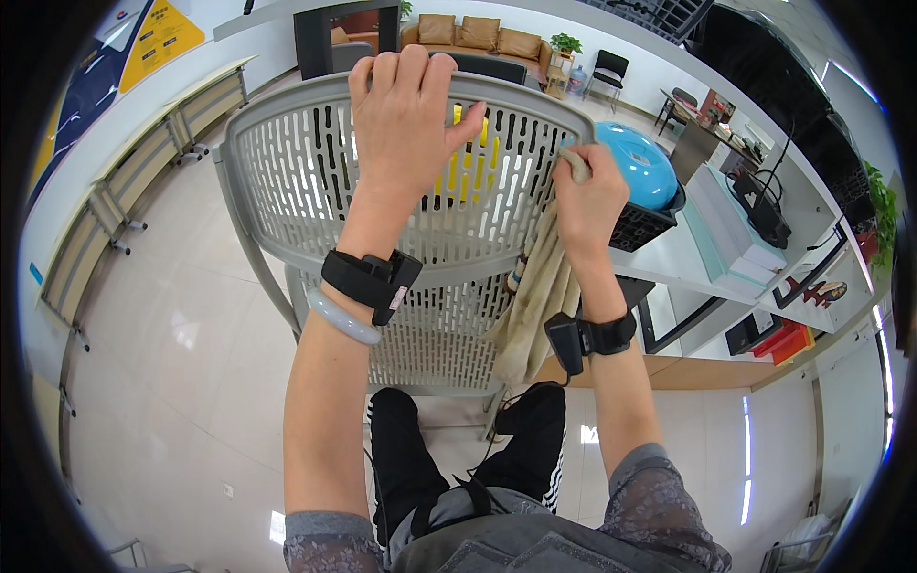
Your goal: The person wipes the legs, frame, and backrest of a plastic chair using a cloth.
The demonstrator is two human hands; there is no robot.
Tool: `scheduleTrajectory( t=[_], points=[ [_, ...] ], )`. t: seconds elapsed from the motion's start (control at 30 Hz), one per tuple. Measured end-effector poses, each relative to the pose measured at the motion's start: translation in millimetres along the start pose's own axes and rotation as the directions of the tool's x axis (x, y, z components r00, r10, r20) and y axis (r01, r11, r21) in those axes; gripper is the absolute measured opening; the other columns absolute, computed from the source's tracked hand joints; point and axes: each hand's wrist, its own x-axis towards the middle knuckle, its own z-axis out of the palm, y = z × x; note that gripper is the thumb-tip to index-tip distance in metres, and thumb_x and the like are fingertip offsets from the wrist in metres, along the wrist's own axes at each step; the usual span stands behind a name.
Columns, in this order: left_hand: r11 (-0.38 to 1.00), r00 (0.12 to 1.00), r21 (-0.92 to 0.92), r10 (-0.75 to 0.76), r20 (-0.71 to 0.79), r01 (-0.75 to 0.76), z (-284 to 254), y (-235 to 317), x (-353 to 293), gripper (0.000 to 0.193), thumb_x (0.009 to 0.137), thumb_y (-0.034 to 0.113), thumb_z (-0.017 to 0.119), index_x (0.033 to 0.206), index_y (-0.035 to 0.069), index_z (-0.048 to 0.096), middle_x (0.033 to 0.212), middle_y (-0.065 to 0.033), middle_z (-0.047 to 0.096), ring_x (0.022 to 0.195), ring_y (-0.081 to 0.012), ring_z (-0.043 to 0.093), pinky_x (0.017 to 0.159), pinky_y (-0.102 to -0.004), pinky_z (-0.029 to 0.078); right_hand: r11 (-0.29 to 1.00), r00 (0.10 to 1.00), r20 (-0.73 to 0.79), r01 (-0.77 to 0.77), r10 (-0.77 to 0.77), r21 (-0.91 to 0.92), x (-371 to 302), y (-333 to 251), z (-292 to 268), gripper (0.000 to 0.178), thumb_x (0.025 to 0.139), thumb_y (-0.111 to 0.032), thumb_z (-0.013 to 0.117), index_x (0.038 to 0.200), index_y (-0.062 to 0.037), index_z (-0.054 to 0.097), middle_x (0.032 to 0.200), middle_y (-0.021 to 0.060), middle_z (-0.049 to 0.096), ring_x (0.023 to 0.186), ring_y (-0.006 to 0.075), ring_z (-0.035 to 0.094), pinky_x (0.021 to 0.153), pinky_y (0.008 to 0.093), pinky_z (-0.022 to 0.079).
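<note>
A grey plastic chair (287, 224) with a slotted back stands right in front of me. Over its top rim hook the fingers of my left hand (401, 115), with the thumb spread along the back's face. My right hand (589, 196) is closed on a beige cloth (540, 310) at the chair back's right edge. One end of the cloth pokes out above the fist; the rest hangs down along the chair's side. Something yellow (463, 172) shows through the slots, its kind hidden. Black straps with small boxes circle both my wrists.
Close on the right, a white shelf unit (669, 263) carries a black basket (650, 222) with a blue rounded object (635, 164), plus stacked pale boxes (731, 234). Folding tables (115, 210) line the left wall. A brown sofa (478, 38) stands at the back.
</note>
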Motion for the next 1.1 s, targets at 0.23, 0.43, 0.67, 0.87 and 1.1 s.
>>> scheduleTrajectory(
  t=[0.23,0.43,0.67,0.87,1.1],
  points=[
    [1.000,1.000,0.016,-0.003,-0.014,0.004,0.5,2.0,0.3,0.038,0.078,0.037,0.072,0.102,0.012,0.058,0.091,-0.0035,0.048,0.093,-0.0223,0.047,0.092,-0.0390,0.034,0.993,0.990,0.101,-0.088,0.096,-0.084,1.0,-1.7,-6.4,0.012,0.076,-0.004,0.065,0.084,0.0034,0.060,0.081,0.0200,0.062,0.076,0.0387,0.061,0.069,0.0402,0.048],
    [1.000,1.000,0.005,-0.007,0.002,0.007,0.9,0.3,0.1,0.039,0.076,0.037,0.072,0.102,0.012,0.058,0.092,-0.0034,0.048,0.093,-0.0224,0.047,0.092,-0.0392,0.034,0.993,0.991,0.081,-0.104,0.108,-0.055,-15.5,4.1,-4.0,0.011,0.077,-0.005,0.064,0.082,0.0041,0.059,0.077,0.0215,0.063,0.071,0.0395,0.062,0.065,0.0410,0.048],
    [1.000,1.000,0.010,-0.012,0.008,0.012,-0.3,-0.1,-0.6,0.038,0.077,0.037,0.072,0.102,0.012,0.058,0.091,-0.0034,0.048,0.093,-0.0224,0.047,0.092,-0.0389,0.034,0.983,0.975,0.122,-0.183,0.185,-0.025,-3.0,-10.3,-10.4,0.012,0.079,-0.006,0.064,0.082,0.0041,0.060,0.076,0.0207,0.063,0.068,0.0380,0.061,0.065,0.0408,0.048],
    [1.000,1.000,-0.006,0.003,-0.015,-0.003,1.2,-0.3,0.7,0.038,0.077,0.037,0.072,0.101,0.012,0.057,0.091,-0.0033,0.048,0.092,-0.0225,0.046,0.092,-0.0390,0.033,0.997,0.996,0.047,-0.076,0.077,-0.017,-9.2,1.0,-0.4,0.010,0.076,-0.005,0.065,0.083,0.0023,0.061,0.080,0.0200,0.064,0.073,0.0370,0.061,0.069,0.0411,0.048],
    [1.000,1.000,-0.013,-0.003,-0.015,0.003,2.4,-1.6,-1.5,0.038,0.077,0.038,0.072,0.100,0.012,0.057,0.092,-0.0034,0.048,0.093,-0.0228,0.047,0.093,-0.0394,0.033,0.996,0.993,0.089,-0.078,0.081,-0.045,17.8,-13.3,-3.8,0.010,0.076,-0.003,0.063,0.084,0.0018,0.061,0.083,0.0205,0.064,0.077,0.0379,0.062,0.070,0.0414,0.048]
  ],
)
